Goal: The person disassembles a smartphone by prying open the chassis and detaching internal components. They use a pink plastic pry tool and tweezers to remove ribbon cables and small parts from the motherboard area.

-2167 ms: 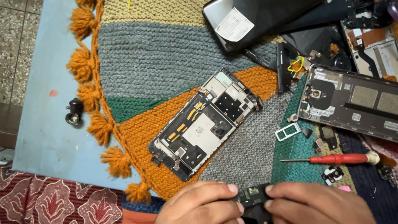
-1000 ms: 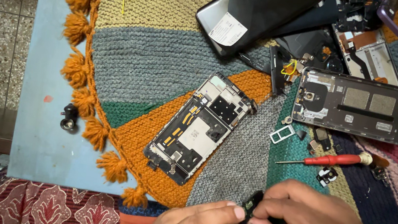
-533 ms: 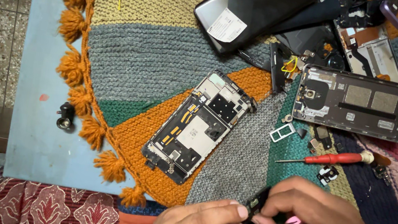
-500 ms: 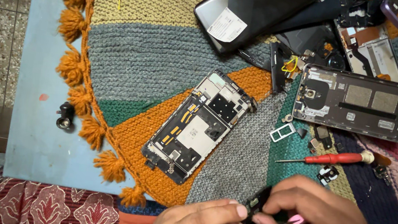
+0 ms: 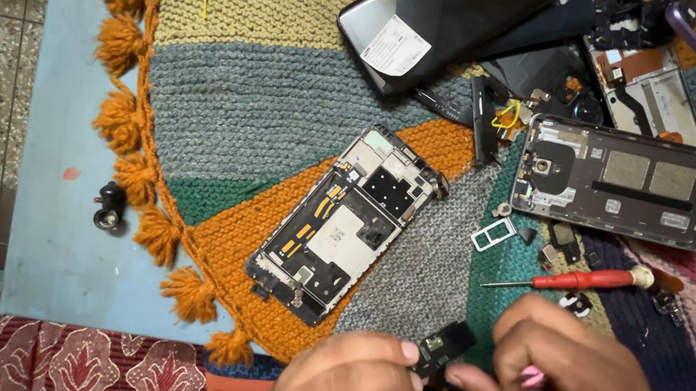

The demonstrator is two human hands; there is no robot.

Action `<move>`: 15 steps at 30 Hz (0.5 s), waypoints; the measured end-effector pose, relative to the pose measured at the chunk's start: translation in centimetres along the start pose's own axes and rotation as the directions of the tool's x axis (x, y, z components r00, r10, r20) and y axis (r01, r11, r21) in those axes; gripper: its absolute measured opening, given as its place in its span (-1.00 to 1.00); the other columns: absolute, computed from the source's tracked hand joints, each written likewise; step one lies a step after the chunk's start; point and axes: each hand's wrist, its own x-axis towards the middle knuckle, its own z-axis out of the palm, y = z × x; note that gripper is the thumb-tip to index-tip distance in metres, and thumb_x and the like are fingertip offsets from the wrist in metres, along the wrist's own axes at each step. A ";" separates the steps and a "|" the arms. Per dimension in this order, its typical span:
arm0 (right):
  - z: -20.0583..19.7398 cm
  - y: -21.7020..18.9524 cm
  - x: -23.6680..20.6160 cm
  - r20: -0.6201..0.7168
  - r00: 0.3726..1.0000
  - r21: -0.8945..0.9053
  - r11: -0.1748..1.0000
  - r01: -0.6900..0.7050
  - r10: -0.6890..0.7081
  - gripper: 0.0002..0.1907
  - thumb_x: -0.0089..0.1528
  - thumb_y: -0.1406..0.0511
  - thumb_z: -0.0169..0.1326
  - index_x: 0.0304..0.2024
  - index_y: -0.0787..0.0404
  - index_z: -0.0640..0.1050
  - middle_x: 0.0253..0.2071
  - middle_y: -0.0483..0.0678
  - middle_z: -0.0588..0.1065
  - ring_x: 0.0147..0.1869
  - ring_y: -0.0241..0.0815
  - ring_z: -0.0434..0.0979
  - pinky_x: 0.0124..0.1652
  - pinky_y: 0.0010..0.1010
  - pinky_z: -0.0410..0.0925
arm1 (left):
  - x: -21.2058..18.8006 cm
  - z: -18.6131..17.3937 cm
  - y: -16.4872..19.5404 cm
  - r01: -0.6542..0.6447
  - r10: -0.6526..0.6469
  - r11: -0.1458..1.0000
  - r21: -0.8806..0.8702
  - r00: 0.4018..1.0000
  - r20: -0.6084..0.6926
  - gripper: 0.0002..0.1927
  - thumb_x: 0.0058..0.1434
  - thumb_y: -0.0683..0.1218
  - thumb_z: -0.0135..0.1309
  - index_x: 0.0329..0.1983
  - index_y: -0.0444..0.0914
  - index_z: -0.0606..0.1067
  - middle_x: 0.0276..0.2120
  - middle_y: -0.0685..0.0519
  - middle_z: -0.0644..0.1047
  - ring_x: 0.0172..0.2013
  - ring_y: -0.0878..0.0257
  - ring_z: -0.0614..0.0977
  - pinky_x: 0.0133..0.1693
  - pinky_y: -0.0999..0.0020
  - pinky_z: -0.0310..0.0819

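Note:
At the bottom edge, my left hand and my right hand pinch a small black phone part between thumbs and fingertips. Something pink shows under my right fingers. An opened phone with its circuit board bare lies on the knitted mat just above my left hand. A red-handled screwdriver lies above my right hand, next to a small metal card tray.
A grey phone back frame and a dark phone with a white label lie at the upper right among loose parts. The multicoloured tasselled mat covers a blue table. A small black knob sits at left.
Both hands have stayed at the bottom edge on the small black part. They turned it slightly, so it sticks up more between the fingertips.

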 end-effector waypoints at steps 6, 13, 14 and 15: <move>0.7 -0.6 0.6 0.054 0.997 -0.031 0.998 0.057 -0.055 -0.55 0.14 0.23 0.44 -0.56 0.04 0.36 -0.38 -0.25 0.47 -0.50 -0.53 0.45 -0.58 -0.63 0.27 | 0.4 -0.2 -0.1 0.026 -0.025 0.998 -0.050 0.999 0.026 -0.79 0.21 -0.23 0.35 -0.14 -0.36 0.59 -0.08 -0.06 0.57 0.09 0.03 0.66 0.19 0.18 0.70; 0.3 -2.5 1.8 0.072 0.964 0.026 0.966 0.256 -0.258 -0.65 0.18 0.36 0.29 -0.53 0.10 0.35 -0.28 -0.18 0.46 -0.36 -0.47 0.51 -0.48 -0.63 0.36 | 0.4 -0.8 -0.5 0.030 -0.019 0.991 -0.130 0.996 0.083 -0.78 0.23 -0.25 0.31 -0.09 -0.38 0.58 -0.09 -0.08 0.56 0.10 0.00 0.66 0.22 0.13 0.67; 0.1 -2.4 1.8 0.094 0.958 0.044 0.962 0.269 -0.272 -0.66 0.18 0.37 0.28 -0.53 0.10 0.36 -0.27 -0.17 0.45 -0.34 -0.47 0.52 -0.48 -0.64 0.37 | 0.4 -0.7 -0.5 0.029 -0.022 0.993 -0.114 0.997 0.070 -0.80 0.25 -0.25 0.31 -0.08 -0.37 0.59 -0.10 -0.07 0.56 0.10 0.01 0.66 0.22 0.15 0.67; -0.1 -2.4 1.8 0.127 0.959 0.069 0.967 0.245 -0.252 -0.65 0.19 0.37 0.30 -0.54 0.09 0.36 -0.27 -0.17 0.46 -0.36 -0.48 0.52 -0.50 -0.65 0.36 | 0.4 -0.6 -0.5 0.028 -0.022 0.995 -0.097 0.998 0.057 -0.81 0.26 -0.25 0.32 -0.08 -0.36 0.59 -0.10 -0.05 0.56 0.10 0.02 0.66 0.21 0.17 0.68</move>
